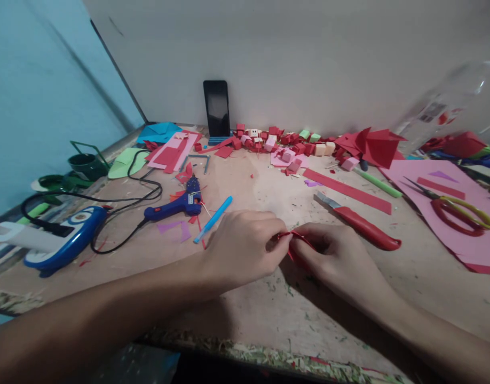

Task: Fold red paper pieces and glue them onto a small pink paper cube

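Head view: left fingers (280,253), right fingers (314,230) tight on red paper (295,255)

We are looking at a pale wooden tabletop (253,314), its near edge showing coarse flakes. Along the far edge we are seeing small paper cubes (298,149), mostly red and pink. A blue glue gun (171,207) is lying toward the left edge, a red-handled knife (363,225) and a pink sheet (461,245) toward the right.

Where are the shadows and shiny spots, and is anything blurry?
Head view: a dark shadow lies below the right hand and forearm; head view: pale glints on the clear bottle, a faint reflection on the phone; head view: the bottle's label looks blurry.
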{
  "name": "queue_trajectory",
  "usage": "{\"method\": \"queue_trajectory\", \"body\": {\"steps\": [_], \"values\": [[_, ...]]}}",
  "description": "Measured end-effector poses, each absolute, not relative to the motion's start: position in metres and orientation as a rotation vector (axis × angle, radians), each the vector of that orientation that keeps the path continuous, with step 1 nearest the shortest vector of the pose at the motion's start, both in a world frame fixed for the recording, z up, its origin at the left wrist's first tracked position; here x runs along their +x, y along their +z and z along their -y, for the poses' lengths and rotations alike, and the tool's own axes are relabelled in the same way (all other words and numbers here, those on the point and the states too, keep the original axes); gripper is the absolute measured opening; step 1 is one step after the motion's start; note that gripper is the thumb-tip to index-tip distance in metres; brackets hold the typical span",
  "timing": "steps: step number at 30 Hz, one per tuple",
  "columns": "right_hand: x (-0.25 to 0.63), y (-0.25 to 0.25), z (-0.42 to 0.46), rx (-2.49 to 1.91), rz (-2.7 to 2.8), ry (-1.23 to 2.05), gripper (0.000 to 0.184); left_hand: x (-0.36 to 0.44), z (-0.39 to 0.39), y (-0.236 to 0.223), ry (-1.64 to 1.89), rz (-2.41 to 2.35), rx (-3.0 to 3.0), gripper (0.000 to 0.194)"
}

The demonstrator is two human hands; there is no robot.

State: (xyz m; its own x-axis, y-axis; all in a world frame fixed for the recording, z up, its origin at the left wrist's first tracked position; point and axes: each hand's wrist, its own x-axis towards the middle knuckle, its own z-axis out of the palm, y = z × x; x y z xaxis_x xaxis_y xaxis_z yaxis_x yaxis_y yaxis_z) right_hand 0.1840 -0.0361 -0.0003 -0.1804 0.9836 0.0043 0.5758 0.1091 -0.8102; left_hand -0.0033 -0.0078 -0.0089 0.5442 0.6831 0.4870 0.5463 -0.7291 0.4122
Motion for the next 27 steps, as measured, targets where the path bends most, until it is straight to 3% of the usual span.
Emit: {"method": "queue_trajectory", "body": {"steps": [8, 16, 27], "values": [[0.189, -0.003, 0.030, -1.499, 1.682, 1.115, 0.020, -0.003, 0.008, -0.012, 0.955, -0.956, 2.672, 0.023], [0.188, -0.016, 0.032, -1.479, 1.613, 1.090, 0.020, -0.003, 0.007, -0.016, 0.966, -0.959, 2.702, 0.024], [0.198, 0.002, 0.024, -1.350, 1.719, 1.110, 0.030, -0.005, 0.000, -0.001, 0.889, -1.148, 2.293, 0.018]]}}
